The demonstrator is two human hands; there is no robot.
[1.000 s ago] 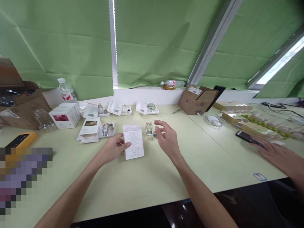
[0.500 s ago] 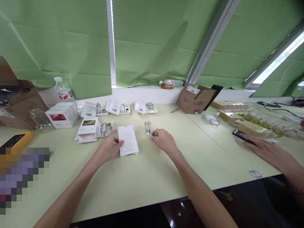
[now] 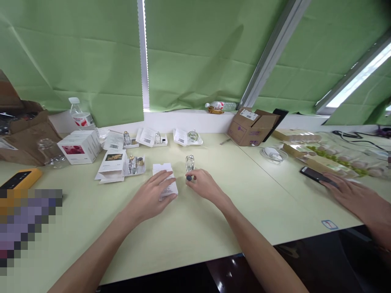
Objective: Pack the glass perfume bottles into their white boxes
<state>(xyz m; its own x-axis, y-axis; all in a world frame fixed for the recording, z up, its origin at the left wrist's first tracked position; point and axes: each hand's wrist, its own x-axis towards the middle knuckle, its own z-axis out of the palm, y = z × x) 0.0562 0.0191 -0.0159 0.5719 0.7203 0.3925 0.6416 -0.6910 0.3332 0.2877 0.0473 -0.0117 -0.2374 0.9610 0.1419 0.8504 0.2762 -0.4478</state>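
Centre frame: bottle [image 3: 190, 162] stands outside the white box [image 3: 170, 188]; cap [image 3: 189, 178] is off it, neither boxed. Right hand [image 3: 203, 185] pinches the cap between fingertips, bottle just beyond, toward frame top. Left hand [image 3: 151, 195] spreads over the box, fingers apart; grip unclear.

White box [image 3: 170, 189] partly hidden by left hand [image 3: 152, 195]; co-worker's forearm [image 3: 375, 217] cut off by right edge.

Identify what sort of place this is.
Probably a shared workroom or office: green window blinds hang behind a long pale table, and another person's hand is at its right side.
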